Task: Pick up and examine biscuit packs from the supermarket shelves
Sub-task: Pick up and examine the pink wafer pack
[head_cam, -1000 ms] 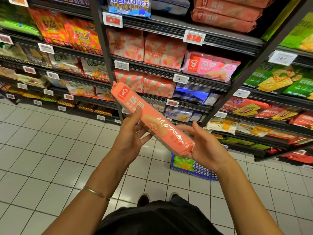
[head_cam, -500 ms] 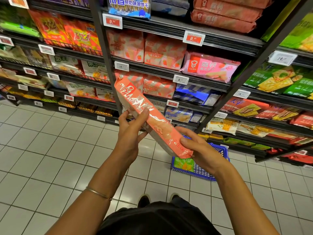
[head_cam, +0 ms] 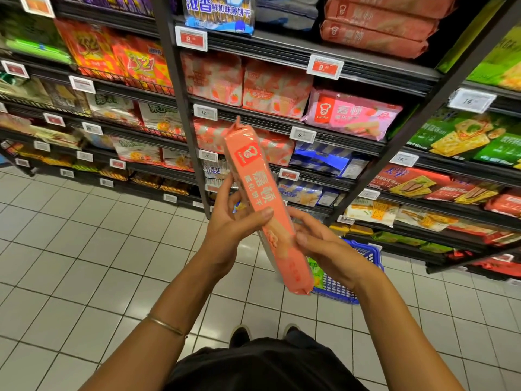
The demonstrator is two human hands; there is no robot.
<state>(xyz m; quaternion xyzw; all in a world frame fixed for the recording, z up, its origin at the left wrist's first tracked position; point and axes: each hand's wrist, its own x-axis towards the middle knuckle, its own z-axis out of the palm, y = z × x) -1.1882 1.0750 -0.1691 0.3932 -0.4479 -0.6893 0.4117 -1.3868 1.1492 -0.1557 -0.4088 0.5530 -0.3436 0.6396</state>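
Position of item: the biscuit pack (head_cam: 265, 198) is off the shelves (head_cam: 380, 74) and held in front of you at chest height, above the tiled floor (head_cam: 84, 249); it stands nearly upright, leaning a little, with its far end pointing up towards the stock and its near end hanging low towards your body; the printed face with the logo and large characters is turned to you.

Hands: your left hand (head_cam: 234, 235) holds the pack about its middle, thumb laid across the front face and fingers reaching round the back; your right hand (head_cam: 329, 249) holds the lower half from the other side, thumb pressed to the edge. The right fingers are hidden behind the wrapper, so I cannot tell how far they wrap, though the grip appears firm enough to carry the weight.

Step in hand, as judged: examination of the pack, front face under review.

Recommendations: hold by the long edges and not across the flat, since the contents are likely brittle and the film is thin; ease your left thumb clear of the print so that nothing is covered; when you turn the pack to read the back, let one hand carry it while the other re-seats, so it is never loose; do not squeeze the sealed ends.

Hazard noted: the blue basket (head_cam: 366, 249) sits on the floor just beyond your right hand; mind your feet near it.
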